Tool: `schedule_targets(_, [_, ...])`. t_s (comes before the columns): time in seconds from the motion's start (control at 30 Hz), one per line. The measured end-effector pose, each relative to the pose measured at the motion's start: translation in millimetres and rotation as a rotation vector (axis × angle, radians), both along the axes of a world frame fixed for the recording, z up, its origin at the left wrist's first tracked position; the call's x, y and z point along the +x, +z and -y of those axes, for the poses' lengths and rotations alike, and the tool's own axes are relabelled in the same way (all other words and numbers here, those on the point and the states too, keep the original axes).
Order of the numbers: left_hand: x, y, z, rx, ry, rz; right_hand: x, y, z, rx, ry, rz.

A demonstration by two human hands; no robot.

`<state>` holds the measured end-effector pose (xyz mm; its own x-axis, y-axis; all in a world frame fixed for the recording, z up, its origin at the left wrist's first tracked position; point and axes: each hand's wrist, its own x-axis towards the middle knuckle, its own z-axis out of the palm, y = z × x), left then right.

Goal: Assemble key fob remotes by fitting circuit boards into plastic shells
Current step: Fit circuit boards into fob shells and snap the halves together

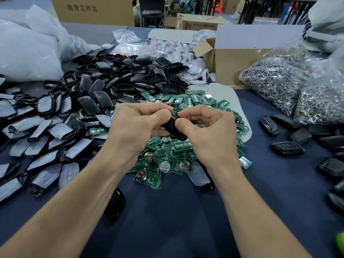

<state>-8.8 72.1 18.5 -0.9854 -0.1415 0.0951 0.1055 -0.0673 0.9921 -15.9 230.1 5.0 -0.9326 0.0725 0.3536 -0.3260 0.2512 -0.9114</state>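
Shell [173, 127] in two-handed pinch

My left hand [137, 125] and right hand [202, 131] both grip the black shell edge-on, thumbs on top, likely squeezing it closed. Directly under them: circuit boards [165, 155], within reach. Beyond my left hand: spare shells [130, 75].

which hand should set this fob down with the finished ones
Probably the right hand: it pinches the black fob, and the assembled fobs lie on the cloth on its side. The left hand would have to cross over.
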Motion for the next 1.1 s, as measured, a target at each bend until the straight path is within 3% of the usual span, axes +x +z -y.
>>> schedule_targets(0.37, [-2, -4, 0, -0.004, -0.056, -0.043, 1, 1, 1, -0.034, 0.046, 0.02])
schedule_targets(0.6, [-5, -8, 7, -0.37, -0.176, -0.091, 1, 0, -4, 0.015, 0.037, -0.004])
schedule_targets(0.93, [-3, -11, 4, -0.336, -0.061, -0.159, -2, -1, -4, 0.017, 0.09, 0.015])
schedule_targets(1.1, [0, -10, 2, -0.298, -0.066, -0.248, -1, 0, -5, 0.003, 0.091, -0.08])
